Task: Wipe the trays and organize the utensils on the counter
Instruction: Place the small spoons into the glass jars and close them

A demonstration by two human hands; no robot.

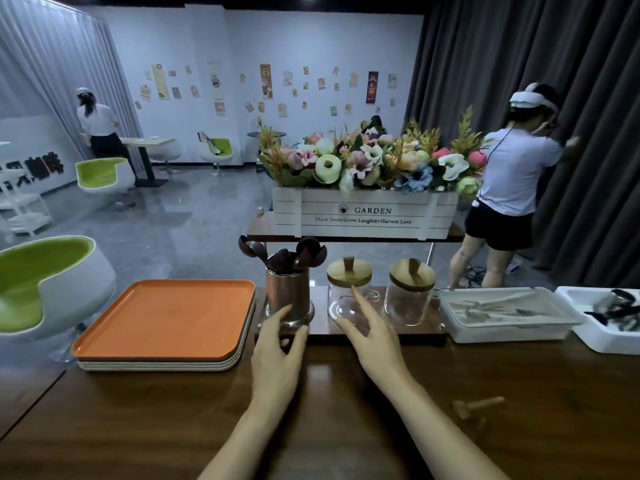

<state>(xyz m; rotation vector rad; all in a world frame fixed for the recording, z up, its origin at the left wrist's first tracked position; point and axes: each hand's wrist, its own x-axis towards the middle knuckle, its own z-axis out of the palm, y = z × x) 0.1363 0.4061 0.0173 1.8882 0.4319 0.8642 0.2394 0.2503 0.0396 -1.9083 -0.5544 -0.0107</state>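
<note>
left hand [277, 344] seems to grip the utensil holder [288, 292] by its base, likely to reposition it; right hand [370, 334], fingers released and straight, touches the glass jar [349, 299]

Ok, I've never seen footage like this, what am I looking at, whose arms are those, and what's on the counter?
No machine: a person wears a head camera, so the single picture looks down at their own bare hands. The left hand is at the base of a copper utensil holder of dark wooden spoons; a grip is unclear. The right hand, fingers spread, reaches toward a wooden-lidded glass jar, holding nothing. The wooden counter bears a stack of trays, orange on top, a second jar and a lidded box of cutlery.
</note>
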